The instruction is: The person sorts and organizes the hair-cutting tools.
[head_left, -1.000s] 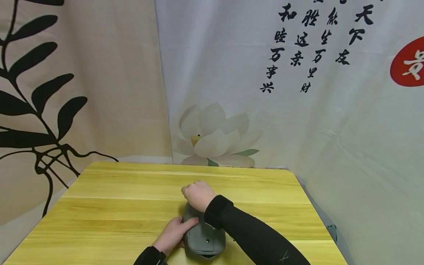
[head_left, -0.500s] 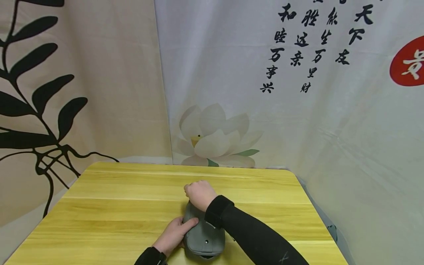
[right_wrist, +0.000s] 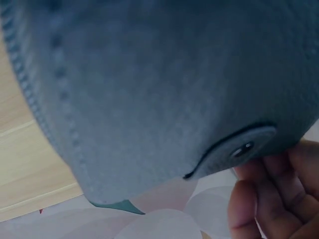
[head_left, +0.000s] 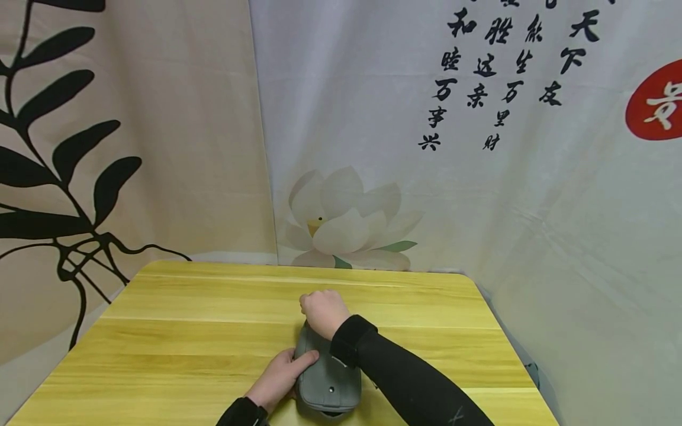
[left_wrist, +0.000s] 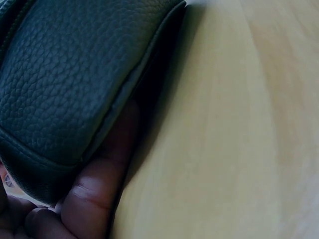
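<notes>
A small grey-green pebbled-leather pouch [head_left: 327, 373] is lying on the yellow wooden table [head_left: 186, 331], near its front edge and about mid-width. It is showing a stitched seam, a zipper line and a tab with a small stud. The left hand [head_left: 279, 373] is bracing the pouch's left side, thumb on top and fingers curling beneath it. The right hand [head_left: 322, 310] is curling over the pouch's far end, apparently pinching something at the zipper. The person seems to be working that far end; the next move likely needs a steady brace against the pull.

A grey pebbled-leather pouch [head_left: 328, 376] lies on a yellow wood-grain table [head_left: 186, 343], black sleeves [head_left: 410, 384] above.
</notes>
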`<state>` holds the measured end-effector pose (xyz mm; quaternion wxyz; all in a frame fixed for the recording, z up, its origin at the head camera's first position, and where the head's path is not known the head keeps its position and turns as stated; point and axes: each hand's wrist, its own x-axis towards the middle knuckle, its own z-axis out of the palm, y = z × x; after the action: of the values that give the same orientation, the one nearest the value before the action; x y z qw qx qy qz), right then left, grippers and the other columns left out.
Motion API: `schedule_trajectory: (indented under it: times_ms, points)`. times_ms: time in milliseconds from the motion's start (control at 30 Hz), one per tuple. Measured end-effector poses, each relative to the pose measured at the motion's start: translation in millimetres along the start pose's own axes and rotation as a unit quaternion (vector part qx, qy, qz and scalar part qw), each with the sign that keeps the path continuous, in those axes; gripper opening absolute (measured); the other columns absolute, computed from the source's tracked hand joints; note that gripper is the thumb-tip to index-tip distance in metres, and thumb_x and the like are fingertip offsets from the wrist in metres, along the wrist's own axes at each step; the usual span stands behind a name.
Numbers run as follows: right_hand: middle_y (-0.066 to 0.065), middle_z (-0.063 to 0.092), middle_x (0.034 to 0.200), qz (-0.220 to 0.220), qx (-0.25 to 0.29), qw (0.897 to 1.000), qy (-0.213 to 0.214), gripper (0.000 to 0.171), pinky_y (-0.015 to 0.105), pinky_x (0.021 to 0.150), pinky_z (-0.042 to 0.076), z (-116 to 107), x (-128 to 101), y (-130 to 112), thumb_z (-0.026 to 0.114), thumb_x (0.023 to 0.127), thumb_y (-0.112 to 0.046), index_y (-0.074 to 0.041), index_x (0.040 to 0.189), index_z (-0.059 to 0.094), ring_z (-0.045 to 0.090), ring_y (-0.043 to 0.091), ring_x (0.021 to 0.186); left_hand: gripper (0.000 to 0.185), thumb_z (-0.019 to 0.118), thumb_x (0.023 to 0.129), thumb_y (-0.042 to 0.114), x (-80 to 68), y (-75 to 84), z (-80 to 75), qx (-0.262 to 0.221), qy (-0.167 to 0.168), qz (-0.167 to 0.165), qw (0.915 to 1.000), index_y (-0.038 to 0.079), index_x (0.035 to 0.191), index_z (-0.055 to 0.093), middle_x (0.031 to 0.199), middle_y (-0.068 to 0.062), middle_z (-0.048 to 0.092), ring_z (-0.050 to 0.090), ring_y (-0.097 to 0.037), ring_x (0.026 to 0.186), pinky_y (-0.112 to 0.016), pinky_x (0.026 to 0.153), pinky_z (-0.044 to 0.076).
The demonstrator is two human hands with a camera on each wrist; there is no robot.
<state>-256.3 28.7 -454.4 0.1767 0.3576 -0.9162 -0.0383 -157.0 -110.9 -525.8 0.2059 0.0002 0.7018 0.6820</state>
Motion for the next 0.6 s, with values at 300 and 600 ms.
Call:
schedule_trajectory:
  times_ms: [300,600]
  points:
    - [-0.004,0.079,0.083,0.01,0.016,1.0,-0.006,0.011,0.021,0.055,0.053,5.1,1.3,4.8,0.075,0.101,-0.027,-0.019,0.094,0.08,0.066,0.009,0.061,0.071,0.06,0.107,0.053,-1.0,0.9,0.6,-0.003,0.0,-0.002,1.0,-0.01,0.139,0.051,0.113,-0.006,0.078,0.076,-0.012,0.097,-0.027,0.08,0.062]
    - [-0.005,0.079,0.082,0.031,0.033,0.999,-0.027,0.013,0.024,0.056,0.054,3.4,1.8,10.9,0.074,0.102,-0.028,-0.02,0.093,0.079,0.068,0.01,0.063,0.069,0.06,0.107,0.053,-0.5,0.1,2.3,-0.006,0.002,0.001,1.0,-0.009,0.137,0.053,0.109,-0.006,0.079,0.077,-0.013,0.094,-0.028,0.078,0.063]
